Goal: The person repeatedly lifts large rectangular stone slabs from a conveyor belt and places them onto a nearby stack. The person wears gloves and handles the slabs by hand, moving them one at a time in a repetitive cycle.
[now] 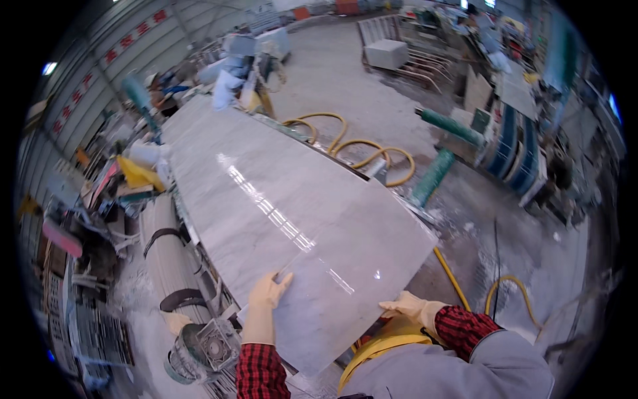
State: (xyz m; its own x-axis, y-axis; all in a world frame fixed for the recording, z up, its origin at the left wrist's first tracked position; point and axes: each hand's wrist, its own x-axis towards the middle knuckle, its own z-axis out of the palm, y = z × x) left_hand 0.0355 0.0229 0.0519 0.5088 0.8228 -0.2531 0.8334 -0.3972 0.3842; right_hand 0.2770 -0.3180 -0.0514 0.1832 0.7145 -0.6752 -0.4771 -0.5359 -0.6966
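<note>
A glossy pale slab (345,213) stretches away from a gloved person (438,372), whose left hand (268,292) rests partly spread on its near left side, gripping nothing, while the right hand (413,308) touches the near edge, its grip unclear, and a yellow hose (412,163) loops on the floor (319,80) beyond.

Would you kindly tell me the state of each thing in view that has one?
Slab: lying face up, glossy, reflecting light
Left hand: gloved, thumb spread, touching the slab
Right hand: gloved, at the slab's near edge, grip unclear
Yellow hose: loosely looped on the floor
Long pale bundle: bound with dark bands
Pale block: resting on a metal rack
</note>
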